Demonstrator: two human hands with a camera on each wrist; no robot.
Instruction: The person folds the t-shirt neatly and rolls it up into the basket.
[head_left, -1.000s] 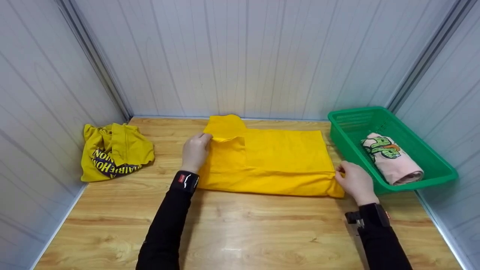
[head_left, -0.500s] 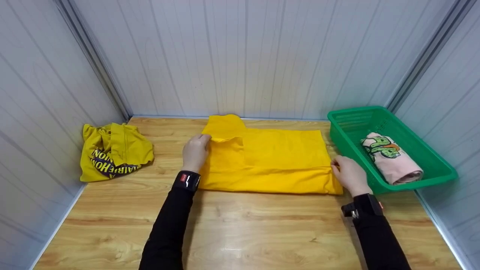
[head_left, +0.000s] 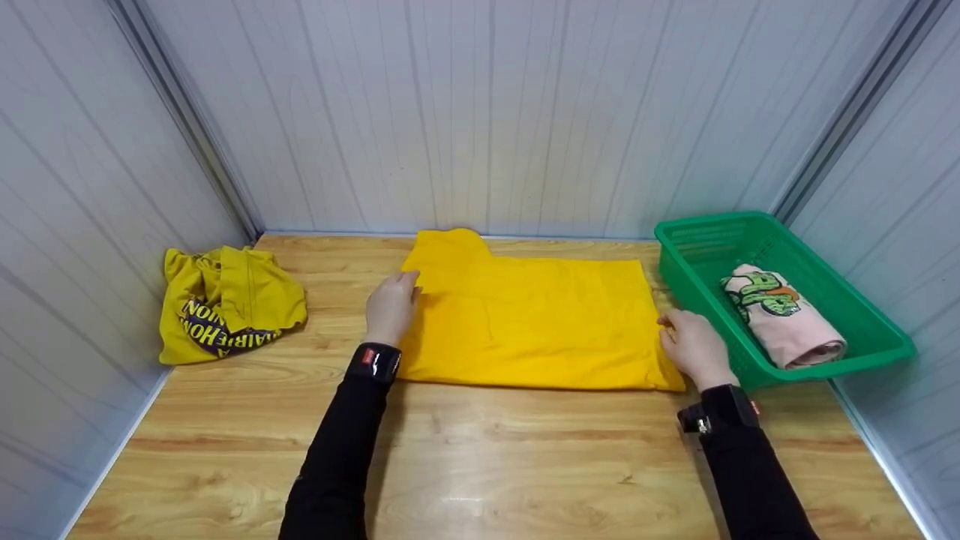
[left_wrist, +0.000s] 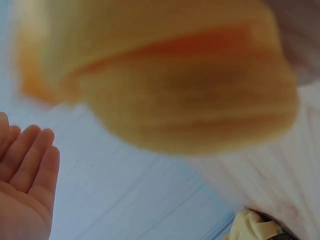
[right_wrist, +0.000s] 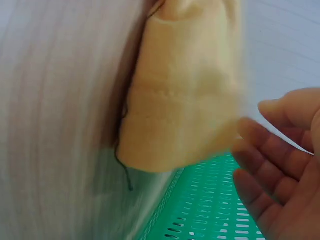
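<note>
Over on the left, the left hand (head_left: pixel 391 307) is just beside the short end of the yellow cloth (head_left: pixel 532 319), its fingers straight, side by side and pinching nothing. Next comes the cloth, lying flat on the desk (head_left: pixel 525 465) between the two hands, with its long way going from left to right and a round bit sticking out at the far left corner. Last, the right hand (head_left: pixel 694 345) is just as near the other short end, its fingers a bit bent, thumb apart, nothing pinched, though I can't tell if either hand touches the cloth.
</note>
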